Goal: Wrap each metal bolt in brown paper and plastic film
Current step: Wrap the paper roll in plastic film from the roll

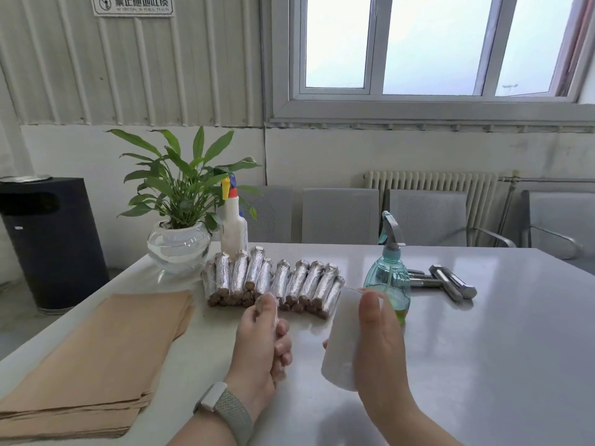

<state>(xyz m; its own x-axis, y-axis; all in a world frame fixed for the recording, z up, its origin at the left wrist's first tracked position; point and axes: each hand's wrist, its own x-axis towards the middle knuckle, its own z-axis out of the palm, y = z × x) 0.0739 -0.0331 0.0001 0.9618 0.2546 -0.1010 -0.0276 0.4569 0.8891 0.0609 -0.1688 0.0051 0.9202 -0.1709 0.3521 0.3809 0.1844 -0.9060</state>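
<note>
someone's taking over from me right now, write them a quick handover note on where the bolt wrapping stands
Left hand: grip closed round a bolt already in paper and film, held upright.
Right hand: grip round the plastic film roll, lifted off the table.
Done: a row of wrapped bolts lies at the far middle of the table.
Left: a few bare bolts behind the green spray bottle. The brown paper stack is at near left.
Next, probably: finish the film on the held bolt, add it to the row, then start on a bare one.
</note>
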